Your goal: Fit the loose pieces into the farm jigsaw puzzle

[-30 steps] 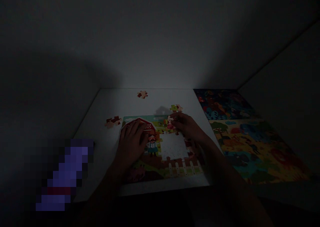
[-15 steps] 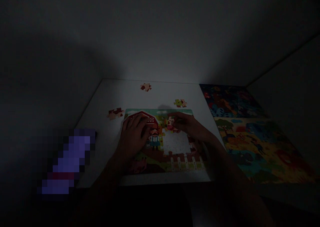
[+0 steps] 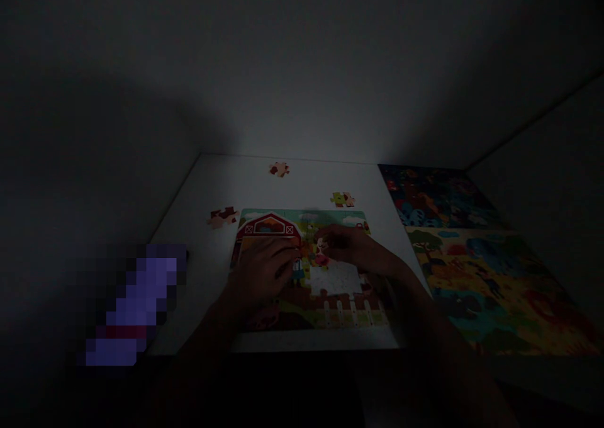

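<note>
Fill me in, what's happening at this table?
A person is putting together a farm jigsaw puzzle on a white table in dim light. The left hand lies flat on the puzzle below the red barn. The right hand pinches a small pinkish piece at the upper edge of the one white gap. Three loose pieces lie apart on the table beyond the puzzle. Two other colourful puzzles lie to the right.

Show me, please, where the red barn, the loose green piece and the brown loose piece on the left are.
red barn (image 3: 268, 226), head view, on its roof.
green piece (image 3: 342, 199), head view, its middle.
brown piece (image 3: 223, 217), head view, its middle.
</note>
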{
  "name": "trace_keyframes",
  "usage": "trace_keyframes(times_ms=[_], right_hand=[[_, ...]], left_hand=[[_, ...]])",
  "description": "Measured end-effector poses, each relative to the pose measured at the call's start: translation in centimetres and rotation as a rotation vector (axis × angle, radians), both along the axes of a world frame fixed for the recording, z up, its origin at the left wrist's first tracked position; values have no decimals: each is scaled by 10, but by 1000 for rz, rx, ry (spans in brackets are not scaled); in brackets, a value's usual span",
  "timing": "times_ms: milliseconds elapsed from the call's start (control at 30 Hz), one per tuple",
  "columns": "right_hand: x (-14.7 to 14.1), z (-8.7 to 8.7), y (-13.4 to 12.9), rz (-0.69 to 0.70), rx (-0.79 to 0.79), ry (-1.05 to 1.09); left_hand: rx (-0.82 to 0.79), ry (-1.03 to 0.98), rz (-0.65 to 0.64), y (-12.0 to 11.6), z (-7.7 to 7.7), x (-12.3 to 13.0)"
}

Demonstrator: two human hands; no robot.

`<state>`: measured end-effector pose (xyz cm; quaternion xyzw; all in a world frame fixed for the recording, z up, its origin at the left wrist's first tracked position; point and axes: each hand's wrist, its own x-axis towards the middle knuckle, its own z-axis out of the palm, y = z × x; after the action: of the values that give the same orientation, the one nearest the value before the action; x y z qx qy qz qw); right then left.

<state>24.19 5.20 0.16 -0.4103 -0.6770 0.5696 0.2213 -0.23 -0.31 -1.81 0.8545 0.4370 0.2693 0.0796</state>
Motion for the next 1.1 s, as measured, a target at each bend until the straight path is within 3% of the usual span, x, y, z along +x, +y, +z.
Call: trace_keyframes(times_ms=[233, 500, 800, 1100], right_hand=[[-5, -4, -3, 14, 56, -77], [-9, 3, -8, 17, 241, -396], [-8, -6, -7, 32, 425, -372], [-6, 0, -5, 31, 419, -412]], left_hand=[[-20, 27, -135, -5, -1, 4], [-28, 85, -157, -7, -1, 7], [-91, 103, -137, -6, -2, 11], [-106, 53, -125, -5, -2, 11]])
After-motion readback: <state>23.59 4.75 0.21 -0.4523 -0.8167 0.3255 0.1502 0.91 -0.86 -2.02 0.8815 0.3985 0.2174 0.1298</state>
